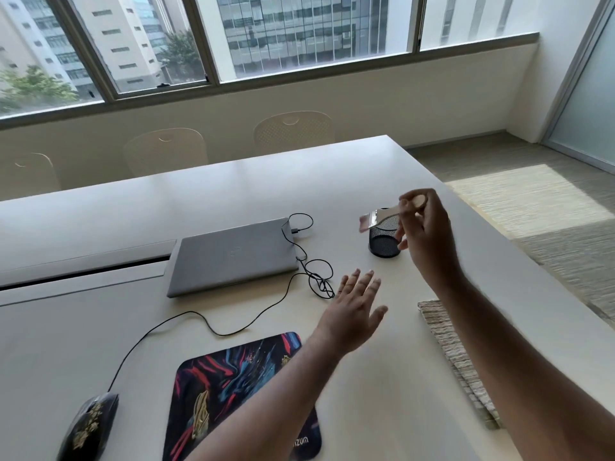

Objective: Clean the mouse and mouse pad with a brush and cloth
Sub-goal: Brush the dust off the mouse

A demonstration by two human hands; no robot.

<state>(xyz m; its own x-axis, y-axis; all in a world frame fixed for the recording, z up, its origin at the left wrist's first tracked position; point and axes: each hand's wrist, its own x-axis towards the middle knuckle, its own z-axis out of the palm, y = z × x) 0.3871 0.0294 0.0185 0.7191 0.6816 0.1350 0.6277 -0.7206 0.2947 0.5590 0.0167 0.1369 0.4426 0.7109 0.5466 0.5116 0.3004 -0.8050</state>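
Observation:
My right hand (422, 234) pinches the wooden handle of a small brush (376, 218) and holds it in the air over a black mesh cup (382, 242), bristles pointing left. Fingers spread and holding nothing, my left hand (352, 311) hovers above the white table (100, 327). A colourful mouse pad (226, 377) lies near the front edge, partly under my left forearm. To its left sits a black wired mouse (90, 424) with gold markings. A beige ribbed cloth (449, 354) lies to the right, partly hidden by my right arm.
A shut grey laptop (233, 257) lies behind the mouse pad. The black mouse cable (312, 271) loops beside it and runs to the mouse. Cream chairs (293, 128) stand behind the table. The table's right edge drops to carpeted floor.

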